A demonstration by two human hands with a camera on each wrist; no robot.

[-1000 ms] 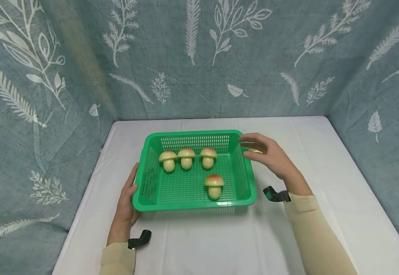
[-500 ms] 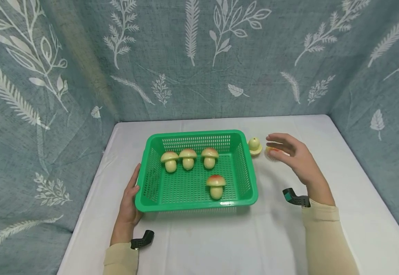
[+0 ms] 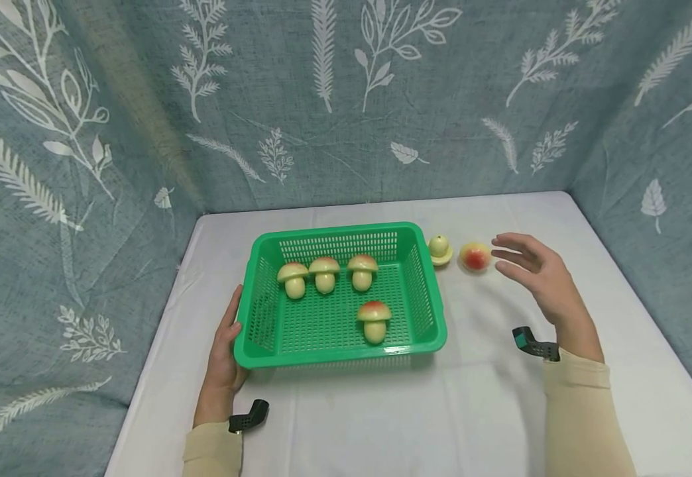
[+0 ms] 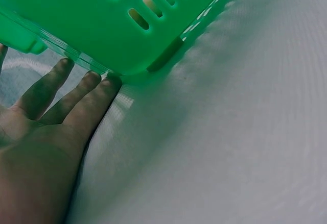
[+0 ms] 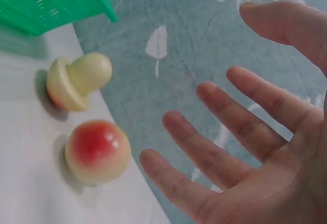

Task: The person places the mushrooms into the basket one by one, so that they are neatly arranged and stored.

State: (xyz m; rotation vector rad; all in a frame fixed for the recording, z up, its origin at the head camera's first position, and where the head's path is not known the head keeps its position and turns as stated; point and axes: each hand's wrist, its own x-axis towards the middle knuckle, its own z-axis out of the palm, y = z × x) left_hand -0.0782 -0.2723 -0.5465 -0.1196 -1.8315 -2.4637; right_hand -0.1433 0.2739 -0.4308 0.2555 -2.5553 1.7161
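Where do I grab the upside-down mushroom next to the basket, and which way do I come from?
I'd pinch the stem from above. The mushroom seems to sit cap-down on the table, stem up, with the green basket and round red-and-yellow piece on either side.

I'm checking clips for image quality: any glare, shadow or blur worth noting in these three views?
Head view: white glare on the front rim of the basket, soft shadow below it; left wrist view: dimmer, with a greenish shadow on the soft-looking tablecloth; right wrist view: small highlight on the red-topped mushroom, soft shadows beside it and the other mushroom.
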